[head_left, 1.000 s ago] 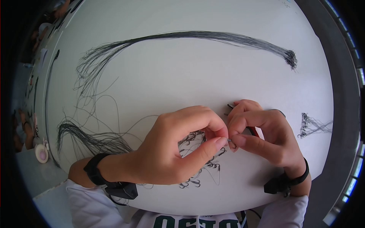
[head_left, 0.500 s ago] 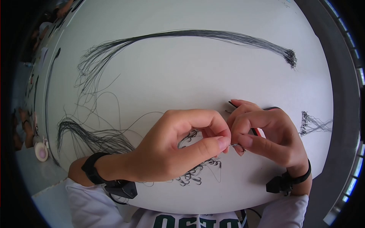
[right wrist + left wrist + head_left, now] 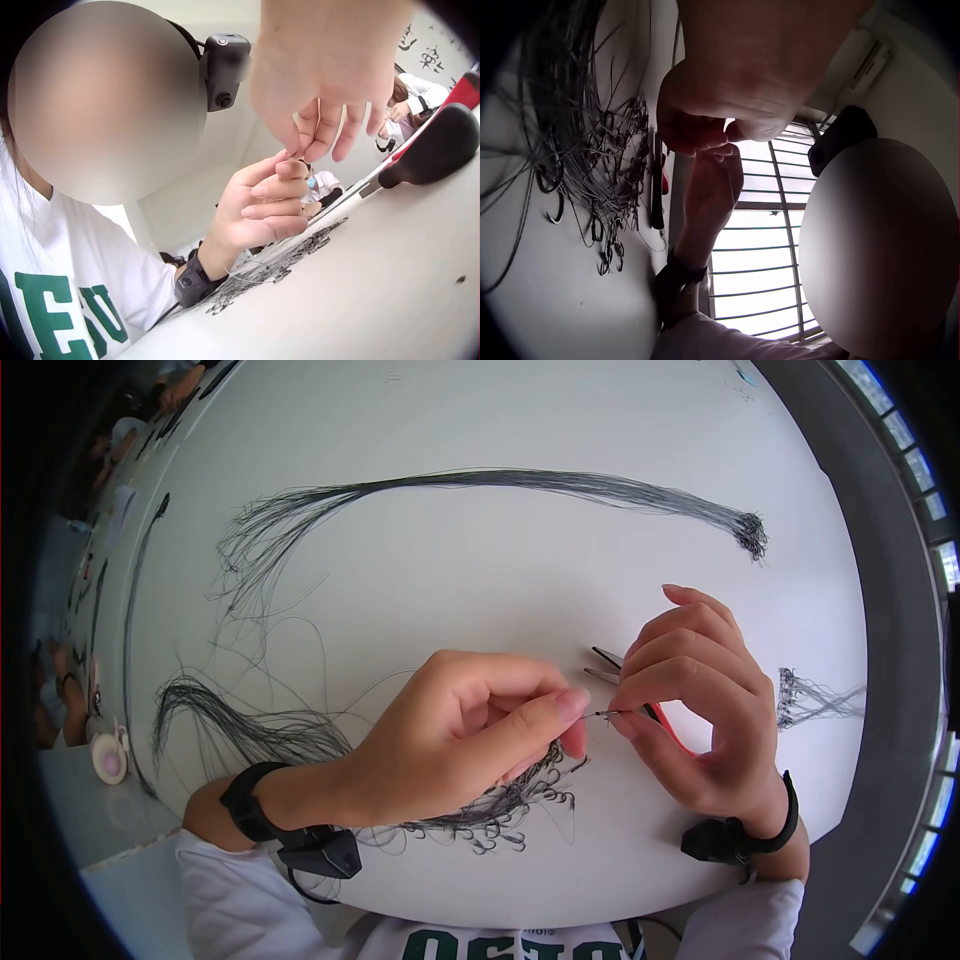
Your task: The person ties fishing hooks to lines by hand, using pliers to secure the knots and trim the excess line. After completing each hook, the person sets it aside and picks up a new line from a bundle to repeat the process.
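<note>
Left hand (image 3: pixel 465 745), right hand (image 3: pixel 735 705) — both pinching one tiny dark bit (image 3: pixel 604 714), red-and-black scissors (image 3: pixel 442 146) beside the right hand, curved dark metal hooks (image 3: pixel 525 798) nearer.

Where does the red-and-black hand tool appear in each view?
Head: right of centre, partly hidden behind the right hand; the red-and-black hand tool.
Left wrist: upright strip left of centre.
Right wrist: large, at the right edge.
Shared landmark: the pile of hooked lines, left of it throughout.
</note>
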`<move>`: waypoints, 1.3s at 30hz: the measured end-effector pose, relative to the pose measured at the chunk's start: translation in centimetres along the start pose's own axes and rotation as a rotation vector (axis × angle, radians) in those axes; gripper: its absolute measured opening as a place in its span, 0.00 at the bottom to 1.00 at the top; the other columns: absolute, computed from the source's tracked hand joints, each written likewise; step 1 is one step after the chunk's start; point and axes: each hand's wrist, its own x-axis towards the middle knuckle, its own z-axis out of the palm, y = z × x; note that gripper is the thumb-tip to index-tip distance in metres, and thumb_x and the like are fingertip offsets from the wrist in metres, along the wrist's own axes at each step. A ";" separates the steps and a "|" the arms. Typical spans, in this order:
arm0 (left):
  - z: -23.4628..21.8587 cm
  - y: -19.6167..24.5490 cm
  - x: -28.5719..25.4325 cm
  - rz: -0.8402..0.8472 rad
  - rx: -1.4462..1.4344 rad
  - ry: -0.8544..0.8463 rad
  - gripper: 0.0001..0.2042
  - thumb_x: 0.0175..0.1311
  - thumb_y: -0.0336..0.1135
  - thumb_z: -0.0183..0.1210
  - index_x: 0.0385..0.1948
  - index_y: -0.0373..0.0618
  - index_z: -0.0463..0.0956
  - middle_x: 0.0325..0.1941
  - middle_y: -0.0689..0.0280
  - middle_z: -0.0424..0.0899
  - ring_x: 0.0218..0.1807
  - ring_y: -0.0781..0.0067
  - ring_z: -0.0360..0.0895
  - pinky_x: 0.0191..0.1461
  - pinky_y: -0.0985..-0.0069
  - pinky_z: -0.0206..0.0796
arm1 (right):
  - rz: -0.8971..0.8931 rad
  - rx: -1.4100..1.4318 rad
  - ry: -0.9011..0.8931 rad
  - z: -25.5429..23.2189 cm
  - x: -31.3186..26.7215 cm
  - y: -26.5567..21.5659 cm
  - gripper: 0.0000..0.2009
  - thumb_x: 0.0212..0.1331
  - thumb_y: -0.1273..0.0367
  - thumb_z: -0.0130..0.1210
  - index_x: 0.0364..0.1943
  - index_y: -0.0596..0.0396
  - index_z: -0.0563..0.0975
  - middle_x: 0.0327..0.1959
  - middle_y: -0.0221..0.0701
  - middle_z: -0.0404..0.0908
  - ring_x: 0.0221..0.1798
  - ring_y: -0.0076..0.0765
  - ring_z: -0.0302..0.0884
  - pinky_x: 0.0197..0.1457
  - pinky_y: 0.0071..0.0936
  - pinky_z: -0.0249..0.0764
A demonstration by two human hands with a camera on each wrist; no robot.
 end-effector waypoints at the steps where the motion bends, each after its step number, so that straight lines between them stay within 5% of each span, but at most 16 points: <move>1: 0.0 0.0 0.0 0.008 -0.019 0.016 0.12 0.70 0.32 0.45 0.32 0.32 0.73 0.28 0.63 0.77 0.20 0.87 0.62 0.22 0.87 0.57 | -0.062 -0.131 0.057 -0.1 0.0 -0.1 0.08 0.34 0.78 0.60 0.22 0.50 0.76 0.24 0.25 0.76 0.34 0.33 0.74 0.60 0.47 0.62; 13: 0.1 1.2 -0.7 0.003 -0.065 0.000 0.15 0.71 0.33 0.42 0.29 0.31 0.73 0.22 0.68 0.72 0.18 0.88 0.56 0.21 0.86 0.50 | -0.292 -0.428 0.279 0.1 -0.3 -1.3 0.09 0.28 0.76 0.63 0.18 0.52 0.75 0.23 0.24 0.75 0.28 0.30 0.73 0.53 0.46 0.71; 20: 0.5 1.5 -1.5 0.004 -0.014 -0.005 0.11 0.69 0.31 0.45 0.32 0.32 0.74 0.27 0.65 0.77 0.21 0.88 0.61 0.24 0.87 0.54 | -0.345 -0.465 0.331 0.3 -0.6 -1.6 0.07 0.30 0.75 0.61 0.17 0.52 0.75 0.23 0.23 0.76 0.27 0.29 0.73 0.51 0.47 0.72; 23: 1.5 1.0 -2.0 0.161 0.064 0.124 0.05 0.64 0.26 0.52 0.35 0.33 0.74 0.31 0.64 0.79 0.24 0.87 0.66 0.27 0.87 0.57 | -0.371 -0.448 0.351 0.4 -0.7 -1.9 0.06 0.30 0.74 0.60 0.16 0.52 0.75 0.23 0.23 0.76 0.27 0.28 0.73 0.50 0.46 0.73; 26: 1.7 1.2 -2.4 0.362 0.462 0.166 0.08 0.50 0.16 0.60 0.33 0.35 0.76 0.31 0.63 0.80 0.22 0.86 0.68 0.25 0.87 0.58 | -0.401 -0.462 0.394 0.7 -1.0 -2.3 0.05 0.30 0.74 0.59 0.16 0.52 0.74 0.22 0.23 0.76 0.27 0.28 0.73 0.49 0.46 0.73; 29: 2.0 1.4 -2.6 0.545 0.647 0.229 0.09 0.47 0.16 0.61 0.30 0.36 0.77 0.29 0.63 0.80 0.19 0.85 0.68 0.21 0.86 0.57 | -0.340 -0.446 0.347 0.5 -1.3 -3.1 0.10 0.33 0.73 0.66 0.21 0.46 0.77 0.22 0.20 0.75 0.29 0.27 0.74 0.58 0.50 0.66; 39: 1.8 0.7 -2.6 0.731 0.754 0.246 0.11 0.43 0.15 0.61 0.29 0.38 0.78 0.26 0.62 0.80 0.20 0.80 0.74 0.19 0.85 0.61 | -0.281 -0.252 0.304 0.7 -1.2 -3.2 0.09 0.34 0.73 0.65 0.22 0.46 0.77 0.22 0.20 0.75 0.28 0.26 0.73 0.57 0.46 0.66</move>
